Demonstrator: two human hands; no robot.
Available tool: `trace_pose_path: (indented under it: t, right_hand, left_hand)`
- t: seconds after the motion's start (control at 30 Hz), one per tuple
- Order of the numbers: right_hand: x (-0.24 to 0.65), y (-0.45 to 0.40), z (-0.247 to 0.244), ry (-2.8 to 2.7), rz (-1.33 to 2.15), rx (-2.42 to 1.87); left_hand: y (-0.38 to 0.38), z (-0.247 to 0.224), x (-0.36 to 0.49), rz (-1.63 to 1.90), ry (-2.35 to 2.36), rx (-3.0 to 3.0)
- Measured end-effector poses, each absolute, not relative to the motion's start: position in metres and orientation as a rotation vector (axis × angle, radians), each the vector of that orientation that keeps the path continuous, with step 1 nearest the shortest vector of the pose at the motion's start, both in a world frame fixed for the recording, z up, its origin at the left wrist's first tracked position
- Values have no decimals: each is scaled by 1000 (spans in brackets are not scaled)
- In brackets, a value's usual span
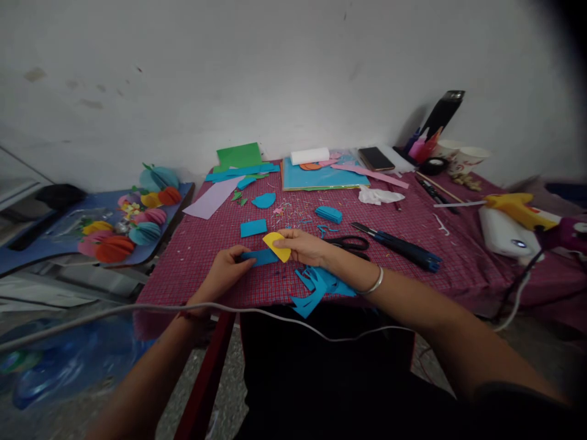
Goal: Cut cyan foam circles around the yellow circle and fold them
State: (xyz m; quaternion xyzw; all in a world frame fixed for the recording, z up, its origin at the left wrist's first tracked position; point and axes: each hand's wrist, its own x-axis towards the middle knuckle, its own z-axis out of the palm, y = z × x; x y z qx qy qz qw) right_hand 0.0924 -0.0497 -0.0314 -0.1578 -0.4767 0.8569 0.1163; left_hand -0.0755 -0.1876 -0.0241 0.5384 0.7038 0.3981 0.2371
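Observation:
My left hand (229,267) pinches the left end of a blue paper strip (263,257) above the checkered cloth. Between the thumb and fingers of my right hand (302,244) is a yellow half-round paper piece (277,247), which overlaps the strip's right end. A blue paper rectangle (254,228) lies just beyond the strip. Farther back are a blue cut shape (264,200) and a stack of blue pieces (329,214). Blue scraps (316,288) lie below my right wrist, and black scissors (353,243) are partly hidden behind it.
A blue-black cutter (398,245) lies right of my hands. Farther right are a yellow glue gun (518,209), a white device (509,235) and paper cups (468,160). Paper sheets (321,177) and a phone (376,159) lie near the wall. A cable (284,320) crosses in front.

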Motion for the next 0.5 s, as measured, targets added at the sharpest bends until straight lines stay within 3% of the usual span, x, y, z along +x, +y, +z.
trace_pose_path:
  t: [0.5]
  right_hand:
    - [95, -49, -23, -1595, 2350, -512]
  left_hand:
    - [-183, -30, -76, 1024, 1976, 1594]
